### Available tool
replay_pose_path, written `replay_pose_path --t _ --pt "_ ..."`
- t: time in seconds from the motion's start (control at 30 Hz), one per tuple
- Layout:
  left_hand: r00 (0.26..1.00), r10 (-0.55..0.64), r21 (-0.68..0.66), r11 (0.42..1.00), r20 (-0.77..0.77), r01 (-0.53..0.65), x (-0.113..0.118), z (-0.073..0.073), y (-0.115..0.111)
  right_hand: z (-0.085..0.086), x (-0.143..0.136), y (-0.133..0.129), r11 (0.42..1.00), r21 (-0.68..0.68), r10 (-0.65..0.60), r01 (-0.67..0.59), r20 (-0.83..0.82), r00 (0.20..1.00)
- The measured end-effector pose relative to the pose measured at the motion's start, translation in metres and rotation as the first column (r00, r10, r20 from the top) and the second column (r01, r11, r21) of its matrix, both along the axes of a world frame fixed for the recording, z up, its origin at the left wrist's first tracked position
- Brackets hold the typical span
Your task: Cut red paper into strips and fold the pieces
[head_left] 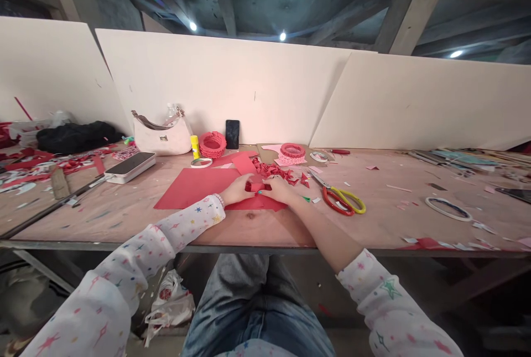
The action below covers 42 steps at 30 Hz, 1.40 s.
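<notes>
My left hand (235,191) and my right hand (279,188) meet over the table, their fingers closed on a small folded piece of red paper (256,185) between them. Beneath them lies a sheet of red paper (191,188), reaching out to the left. Just beyond my hands is a heap of small folded red paper pieces (276,170). A pair of scissors (342,199) with one red and one yellow handle rests to the right of my right hand, blades pointing away.
Farther back stand a red paper ring (212,145), a yellow glue stick (194,147), a dark phone (233,134) and a pale handbag (161,138). Tape rolls (201,163) and another red ring (292,150) lie nearby. A white-cased device (130,167) sits left; a white ring (448,209) right.
</notes>
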<state>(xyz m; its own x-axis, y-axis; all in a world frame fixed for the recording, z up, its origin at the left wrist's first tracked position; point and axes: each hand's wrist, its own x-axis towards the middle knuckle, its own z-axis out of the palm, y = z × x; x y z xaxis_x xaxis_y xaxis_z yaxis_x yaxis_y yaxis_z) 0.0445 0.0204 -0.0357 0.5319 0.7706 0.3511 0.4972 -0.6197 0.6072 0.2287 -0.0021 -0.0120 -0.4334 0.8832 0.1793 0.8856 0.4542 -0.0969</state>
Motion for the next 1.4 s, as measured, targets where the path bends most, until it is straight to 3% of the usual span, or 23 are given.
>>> replay_pose_path --t 0.1,0.27,0.4,0.5,0.6,0.8,0.97,1.13,1.27,1.4 --pt "0.997 0.02 -0.068 0.998 0.076 -0.015 0.0 0.0 0.0 -0.003 0.002 0.005 1.0 0.0 -0.005 0.005 -0.231 0.973" --pt "0.96 0.136 -0.23 0.97 0.244 -0.079 0.002 0.007 -0.003 -0.002 -0.001 0.005 1.0 0.014 0.025 -0.021 -0.523 0.852" --pt "0.906 0.092 -0.362 0.929 0.413 0.071 -0.001 0.012 -0.003 0.0 -0.003 0.0 0.986 -0.038 0.094 -0.16 -0.669 0.737" --pt "0.902 0.014 -0.377 0.911 0.432 0.166 -0.004 0.013 -0.002 -0.001 -0.003 -0.001 0.964 -0.096 0.1 -0.247 -0.731 0.675" --pt "0.906 0.007 -0.346 0.925 0.423 0.155 -0.006 0.013 -0.002 -0.002 -0.001 0.0 0.954 -0.147 0.046 -0.263 -0.792 0.609" --pt "0.912 -0.012 -0.297 0.943 0.411 0.147 -0.005 0.012 -0.004 0.0 0.001 0.0 0.919 -0.205 -0.059 -0.338 -0.917 0.395" --pt "0.929 -0.014 -0.255 0.96 0.371 0.117 -0.002 0.013 -0.009 0.006 -0.003 -0.009 0.922 -0.188 -0.042 -0.339 -0.918 0.394" --pt "0.937 -0.06 -0.227 0.963 0.343 0.145 0.002 0.017 -0.016 0.005 -0.005 -0.009 0.932 -0.183 -0.011 -0.313 -0.878 0.478" --pt "0.932 -0.13 -0.299 0.924 0.339 0.238 0.005 0.016 -0.019 0.002 -0.006 -0.007 0.926 -0.187 -0.012 -0.328 -0.882 0.471" --pt "0.928 -0.08 -0.41 0.881 0.365 0.237 0.006 0.018 -0.021 0.002 -0.005 -0.006 0.935 -0.179 -0.023 -0.307 -0.892 0.451"
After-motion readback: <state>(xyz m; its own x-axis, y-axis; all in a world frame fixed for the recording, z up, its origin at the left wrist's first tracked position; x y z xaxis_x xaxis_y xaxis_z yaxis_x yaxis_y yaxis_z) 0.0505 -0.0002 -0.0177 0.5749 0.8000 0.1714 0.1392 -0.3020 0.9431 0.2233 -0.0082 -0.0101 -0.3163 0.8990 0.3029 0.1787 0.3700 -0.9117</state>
